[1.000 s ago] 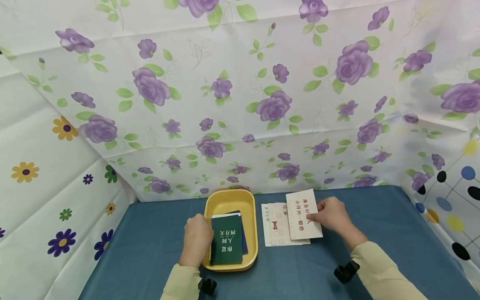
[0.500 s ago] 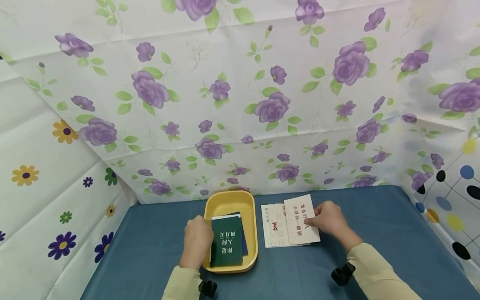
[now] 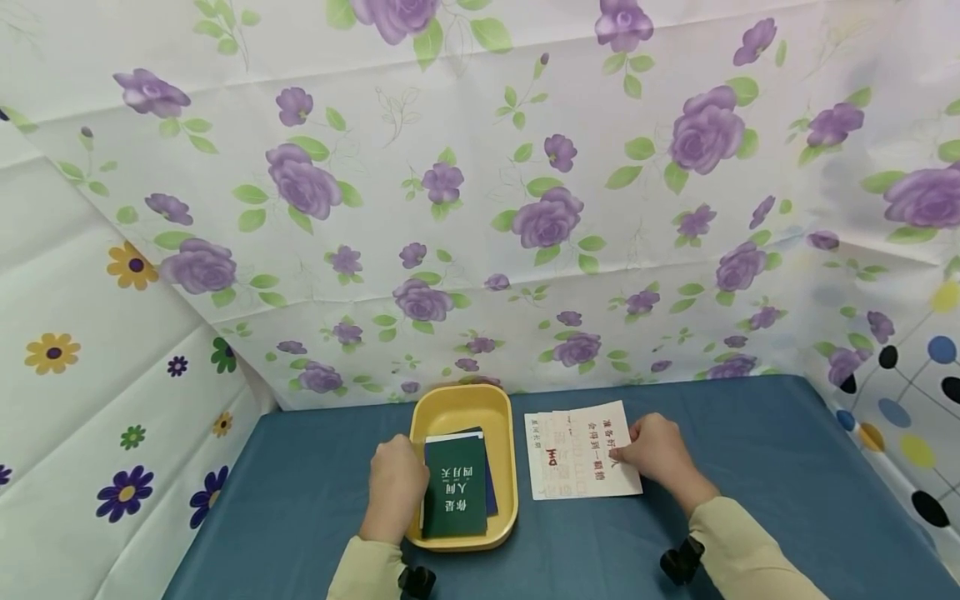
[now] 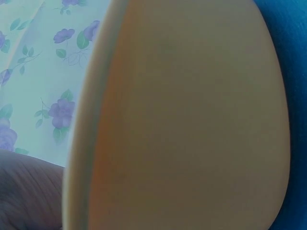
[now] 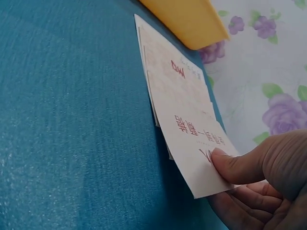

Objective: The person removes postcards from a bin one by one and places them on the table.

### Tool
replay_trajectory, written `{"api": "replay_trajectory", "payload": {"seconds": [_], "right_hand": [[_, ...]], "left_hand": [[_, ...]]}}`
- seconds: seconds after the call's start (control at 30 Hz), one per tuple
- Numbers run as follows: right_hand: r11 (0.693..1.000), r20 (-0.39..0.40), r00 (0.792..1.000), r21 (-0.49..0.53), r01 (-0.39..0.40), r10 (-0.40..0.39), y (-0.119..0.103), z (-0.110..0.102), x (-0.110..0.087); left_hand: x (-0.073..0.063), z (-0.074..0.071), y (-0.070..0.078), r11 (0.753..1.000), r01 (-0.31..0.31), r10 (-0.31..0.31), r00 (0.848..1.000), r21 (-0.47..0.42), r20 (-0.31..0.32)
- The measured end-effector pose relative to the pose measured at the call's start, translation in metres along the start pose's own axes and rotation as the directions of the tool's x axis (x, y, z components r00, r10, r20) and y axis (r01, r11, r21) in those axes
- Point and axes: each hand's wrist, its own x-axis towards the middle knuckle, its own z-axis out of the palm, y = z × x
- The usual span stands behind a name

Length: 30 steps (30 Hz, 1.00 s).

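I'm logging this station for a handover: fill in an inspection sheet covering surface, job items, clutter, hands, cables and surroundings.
Surface: blue cloth.
Job items: yellow tray holding a green card partly covering a blue card; overlapping pale cards to the tray's right.
Clutter: nothing seen.
Hands: left hand grips the tray's left rim; right hand pinches the rightmost pale card.
Cables: nothing seen; a black device on each wrist.
Surroundings: purple-flowered sheet behind; patterned sheets at both sides.

The left hand (image 3: 396, 487) is curled, knuckles up. The right hand (image 3: 662, 457) pinches, with thumb (image 5: 237, 166) above and fingers (image 5: 247, 203) curled beneath.
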Motion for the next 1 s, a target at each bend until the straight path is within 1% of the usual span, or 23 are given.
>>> {"api": "replay_trajectory", "payload": {"seconds": [0.37, 0.6, 0.8, 1.0], "right_hand": [[0.997, -0.075, 0.997, -0.072, -0.017, 0.012, -0.0041, 0.0032, -0.0019], [0.995, -0.08, 0.996, -0.094, -0.034, 0.026, -0.0059, 0.0055, -0.0026], [0.994, -0.101, 0.995, -0.105, -0.022, 0.012, -0.0066, 0.0055, -0.003], [0.994, -0.089, 0.996, -0.113, -0.015, 0.005, -0.008, 0.0043, -0.0049]], "left_hand": [[0.0003, -0.0002, -0.0008, 1.0, -0.018, 0.018, 1.0, 0.0, -0.006], [0.0003, 0.0006, 0.0001, 1.0, -0.011, 0.011, 1.0, 0.006, -0.008], [0.0001, -0.0002, 0.0008, 1.0, -0.016, 0.016, 1.0, 0.008, -0.018], [0.0008, -0.0003, 0.0008, 1.0, -0.009, 0.009, 1.0, 0.003, -0.003]]}}
